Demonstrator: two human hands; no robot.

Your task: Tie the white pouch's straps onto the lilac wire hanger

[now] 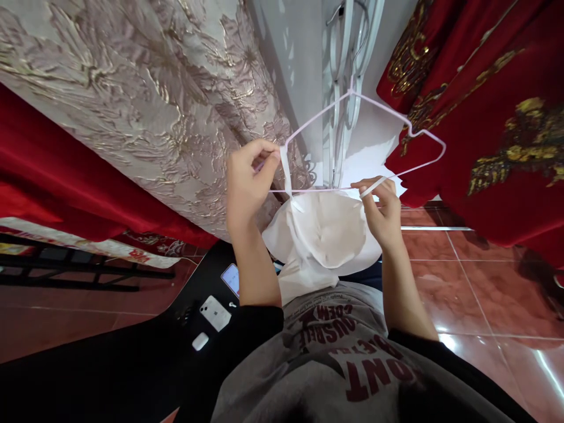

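Note:
A thin pale pink wire hanger (423,136) hangs in front of me from a white rack (348,35). A white garment (324,235) droops below its bottom bar. My left hand (247,179) pinches one white strap (285,167) of the garment at the hanger's left end, fingers closed. My right hand (383,205) pinches the other white strap (372,187) near the bottom bar, fingers closed too.
A beige and gold embroidered dress (145,100) hangs at the left over red fabric (53,176). Red garments with gold embroidery (493,117) hang at the right. Two phones (215,312) and a small white case (200,341) lie on a black surface. The floor is red tile (480,294).

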